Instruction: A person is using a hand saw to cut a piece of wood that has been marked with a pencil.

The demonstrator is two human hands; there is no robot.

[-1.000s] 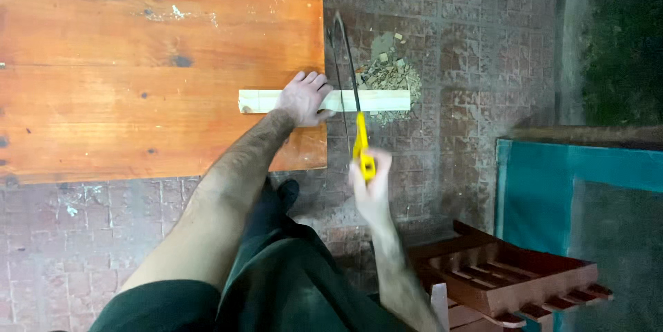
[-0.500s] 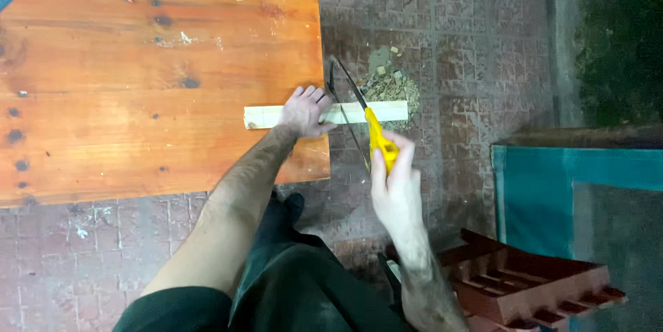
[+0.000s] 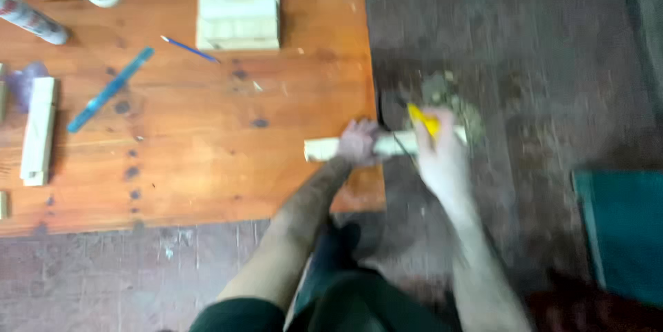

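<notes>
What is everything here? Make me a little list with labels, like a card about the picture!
place: orange-brown wooden table over a tiled floor
left hand: presses a pale wood strip down at the table edge
right hand: grips a yellow-handled saw at the strip's overhanging end
under the cut: pile of sawdust
also on table: blue ruler, blue pencil, pale wood block
sharpness: blurry picture
</notes>
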